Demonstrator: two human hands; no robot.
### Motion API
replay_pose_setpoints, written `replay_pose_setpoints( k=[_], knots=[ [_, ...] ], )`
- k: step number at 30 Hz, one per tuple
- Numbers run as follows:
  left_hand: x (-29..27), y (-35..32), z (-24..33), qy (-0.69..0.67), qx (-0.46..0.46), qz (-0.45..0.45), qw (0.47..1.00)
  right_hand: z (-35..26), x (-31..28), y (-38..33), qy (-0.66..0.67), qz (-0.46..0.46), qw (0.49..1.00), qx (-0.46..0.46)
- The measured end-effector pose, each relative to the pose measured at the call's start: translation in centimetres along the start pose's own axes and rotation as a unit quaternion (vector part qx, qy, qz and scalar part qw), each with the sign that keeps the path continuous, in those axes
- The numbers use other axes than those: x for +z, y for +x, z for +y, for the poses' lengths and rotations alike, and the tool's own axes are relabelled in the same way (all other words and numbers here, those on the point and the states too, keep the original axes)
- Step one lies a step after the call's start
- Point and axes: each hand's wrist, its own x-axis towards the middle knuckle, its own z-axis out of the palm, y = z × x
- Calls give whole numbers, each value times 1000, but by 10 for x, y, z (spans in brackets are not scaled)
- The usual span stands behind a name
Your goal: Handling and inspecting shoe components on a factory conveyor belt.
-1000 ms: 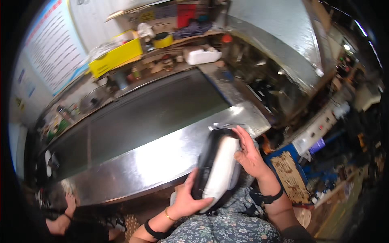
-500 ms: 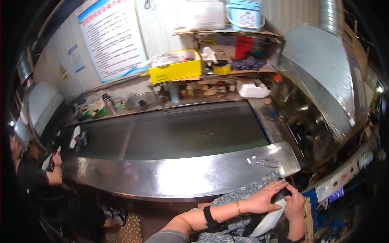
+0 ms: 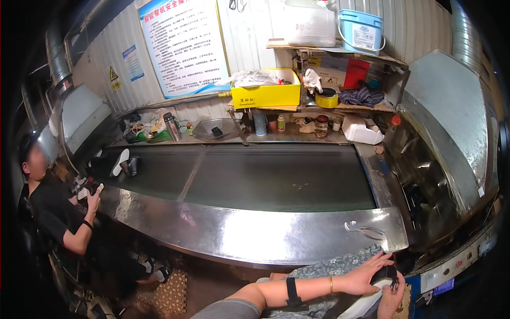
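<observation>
Low on the right, a shoe (image 3: 387,274) with a black upper and a pale sole side (image 3: 366,304) rests over my lap, on patterned grey cloth. My left hand (image 3: 365,274) reaches across from the left, its thumb on the pale side and its fingers over the black end. On the other side, my right hand (image 3: 392,299) curls its fingers round the same end, and both hands grip it. A pair of metal pincers (image 3: 365,230) lies on the shiny metal ledge (image 3: 255,234) just beyond my hands.
Past the ledge runs a wide dark conveyor belt (image 3: 276,178), with a white-soled shoe (image 3: 120,162) and a black shoe (image 3: 130,166) at its left. A co-worker (image 3: 56,212) sits far left, holding something small. Metal hoods (image 3: 451,111) flank the belt. Shelves hold a yellow box (image 3: 265,95) and blue bucket (image 3: 361,32).
The view has swung left and up, bringing more of the co-worker into sight. My hands stay on the shoe; more of its black end shows between them.
</observation>
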Motion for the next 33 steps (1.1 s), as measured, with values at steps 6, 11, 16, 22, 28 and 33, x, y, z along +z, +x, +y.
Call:
replay_pose_setpoints(
  k=[6, 11, 16, 22, 28, 33],
  knots=[
    [-1, 0, 2, -1, -14, -1, 1000, -63, 24, 6, -155, 113, 980, 53],
    [-4, 3, 6, -2, -20, -9, 1000, -33, 18, 14, -320, 159, 932, -58],
    [3, 2, 0, 26, -6, 33, 999, -38, 18, 17, -183, 135, 973, 36],
    [-1, 3, 5, 203, 111, 177, 957, -47, 42, -73, -147, 37, 979, 138],
    [2, 22, -11, -68, -21, 45, 996, -71, 1, -57, -164, 11, 948, 273],
    [9, -17, 2, -144, -98, 135, 975, -18, -29, -67, -37, -38, 980, 190]
  ],
)
